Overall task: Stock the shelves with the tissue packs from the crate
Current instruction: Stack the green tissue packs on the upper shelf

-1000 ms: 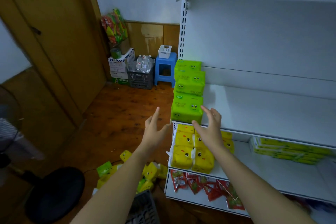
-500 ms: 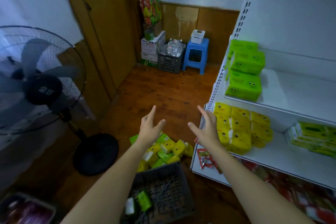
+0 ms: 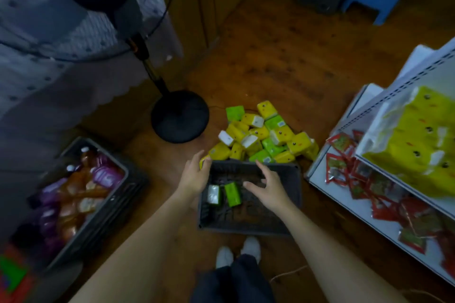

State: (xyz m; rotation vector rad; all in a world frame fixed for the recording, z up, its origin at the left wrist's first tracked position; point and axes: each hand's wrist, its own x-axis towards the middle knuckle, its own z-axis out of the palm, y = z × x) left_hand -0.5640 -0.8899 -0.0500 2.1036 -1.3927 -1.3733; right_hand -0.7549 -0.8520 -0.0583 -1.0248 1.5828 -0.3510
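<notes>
The left hand (image 3: 194,177) and right hand (image 3: 268,189) hover spread and empty over the dark crate (image 3: 248,228) at lower centre, where two green tissue packs (image 3: 232,194) lie, probably light, soft and slick-wrapped, best gripped across their narrow sides.

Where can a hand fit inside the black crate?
The black plastic crate is bare on its right half and near end, between the green tissue pack and the walls. Its left side is crowded: that pack and a white-topped pack lie together.
</notes>
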